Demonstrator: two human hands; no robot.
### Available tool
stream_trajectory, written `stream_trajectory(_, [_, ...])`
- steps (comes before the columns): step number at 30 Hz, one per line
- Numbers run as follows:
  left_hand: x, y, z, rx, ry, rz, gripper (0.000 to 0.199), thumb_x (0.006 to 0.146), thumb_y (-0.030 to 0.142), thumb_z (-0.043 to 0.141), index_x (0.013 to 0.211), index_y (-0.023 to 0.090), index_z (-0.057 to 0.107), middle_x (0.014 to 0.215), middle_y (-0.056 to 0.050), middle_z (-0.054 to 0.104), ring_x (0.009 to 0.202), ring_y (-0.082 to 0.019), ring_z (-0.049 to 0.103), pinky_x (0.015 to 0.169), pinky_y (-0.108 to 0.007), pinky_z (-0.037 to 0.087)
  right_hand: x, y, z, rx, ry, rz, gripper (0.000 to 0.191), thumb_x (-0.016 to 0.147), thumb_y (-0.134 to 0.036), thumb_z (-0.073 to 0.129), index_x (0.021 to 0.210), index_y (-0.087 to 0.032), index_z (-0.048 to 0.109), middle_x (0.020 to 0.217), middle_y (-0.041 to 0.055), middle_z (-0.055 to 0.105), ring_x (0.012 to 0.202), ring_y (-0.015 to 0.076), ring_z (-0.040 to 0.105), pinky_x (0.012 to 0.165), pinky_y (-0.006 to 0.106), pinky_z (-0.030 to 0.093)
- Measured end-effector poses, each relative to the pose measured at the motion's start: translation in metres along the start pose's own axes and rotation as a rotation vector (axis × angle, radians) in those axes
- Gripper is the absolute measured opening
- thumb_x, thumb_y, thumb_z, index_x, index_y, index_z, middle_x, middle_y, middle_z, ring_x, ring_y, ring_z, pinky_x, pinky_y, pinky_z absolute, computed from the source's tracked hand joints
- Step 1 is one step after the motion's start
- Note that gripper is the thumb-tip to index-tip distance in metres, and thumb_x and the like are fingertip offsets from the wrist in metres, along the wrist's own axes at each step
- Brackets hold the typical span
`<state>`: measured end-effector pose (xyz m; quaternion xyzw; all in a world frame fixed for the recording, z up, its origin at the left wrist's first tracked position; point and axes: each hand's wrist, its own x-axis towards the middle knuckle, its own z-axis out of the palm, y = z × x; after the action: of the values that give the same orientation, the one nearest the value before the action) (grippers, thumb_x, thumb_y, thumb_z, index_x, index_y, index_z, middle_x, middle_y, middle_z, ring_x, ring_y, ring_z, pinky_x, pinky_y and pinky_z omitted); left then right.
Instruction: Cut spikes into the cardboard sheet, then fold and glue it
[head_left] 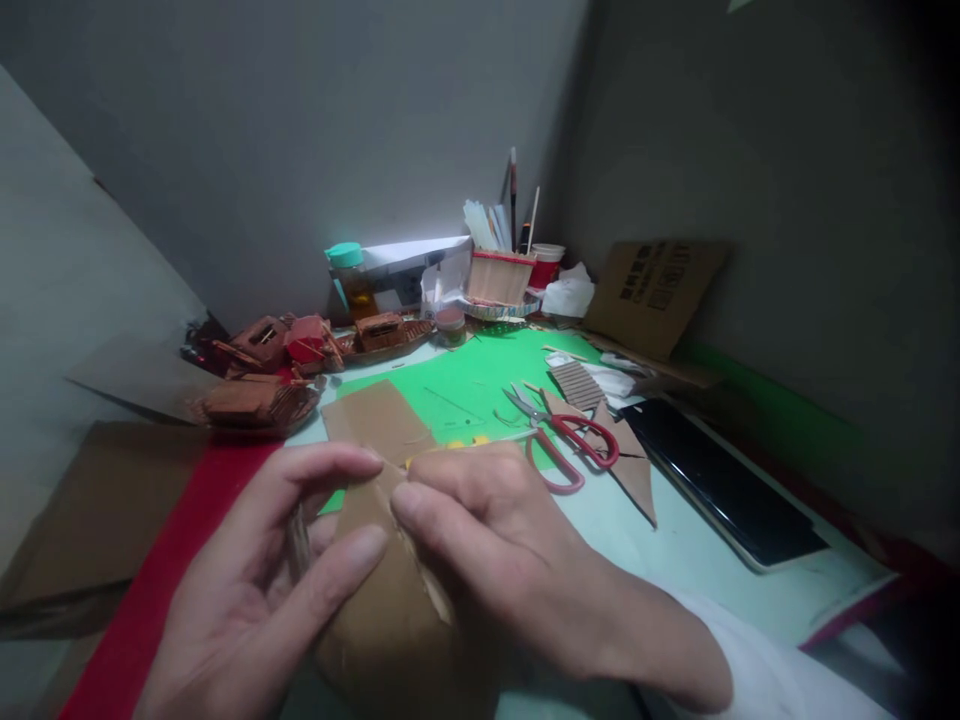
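Observation:
In front of me is a piece of brown cardboard [390,630] with a torn, raised edge down its surface. My left hand [247,590] curls round its left side, index finger and thumb at the near edge. Something thin and stick-like shows inside the left fingers, too blurred to name. My right hand [510,550] is closed, thumb and index finger pinching the cardboard's torn edge. Just beyond the hands lies a flat cardboard piece [367,408] on a green sheet [480,375]. Red-handled scissors [574,435] rest half open to the right of them.
Cardboard scraps [634,470] lie under the scissors, beside a dark tablet-like device [727,490]. Brown model boats [259,400] stand at the left. A teal-lidded bottle [346,275], a wooden holder with sticks [501,275] and a red cup [547,265] line the back. Folded cardboard [652,300] leans right.

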<state>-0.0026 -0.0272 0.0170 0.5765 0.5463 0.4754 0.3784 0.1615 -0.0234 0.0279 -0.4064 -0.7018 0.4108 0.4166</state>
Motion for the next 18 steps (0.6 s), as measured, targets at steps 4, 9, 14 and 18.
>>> stream_trajectory(4, [0.002,-0.001,-0.003,0.022,0.006,0.019,0.025,0.075,0.045,0.076,0.096,0.038,0.067,0.066,0.007,0.055,0.051,-0.011,0.047,0.047,-0.019,0.041,0.000,0.001,-0.003,-0.008,-0.026,0.003,0.043,0.099,-0.021,0.045,0.057,-0.018,0.036,0.054,-0.0063,0.041,0.054,0.0092,0.038,0.056,0.028,0.025])
stream_trajectory(9, [0.003,0.003,-0.007,0.008,-0.029,-0.021,0.028,0.071,0.044,0.079,0.097,0.042,0.068,0.074,0.008,0.062,0.051,-0.011,0.047,0.045,-0.018,0.040,0.000,-0.004,-0.006,-0.188,-0.099,-0.036,0.035,0.099,-0.019,0.042,0.065,-0.020,0.034,0.062,-0.0050,0.043,0.060,0.0107,0.041,0.059,0.029,0.026])
stream_trajectory(14, [0.004,0.005,-0.006,-0.019,0.015,-0.019,0.025,0.072,0.044,0.079,0.093,0.036,0.070,0.093,0.007,0.066,0.078,-0.014,0.060,0.060,-0.015,0.048,-0.002,-0.012,-0.014,-0.363,-0.193,0.033,0.021,0.091,-0.021,0.050,0.073,-0.021,0.038,0.072,-0.0028,0.050,0.066,0.0138,0.045,0.058,0.030,0.027])
stream_trajectory(18, [0.004,0.006,-0.005,-0.011,-0.008,-0.022,0.023,0.071,0.044,0.079,0.091,0.038,0.071,0.084,0.009,0.065,0.075,-0.011,0.060,0.063,-0.011,0.048,-0.003,-0.016,-0.021,-0.374,-0.251,0.062,0.022,0.093,-0.028,0.053,0.075,-0.020,0.042,0.074,-0.0014,0.053,0.067,0.0145,0.048,0.053,0.028,0.026])
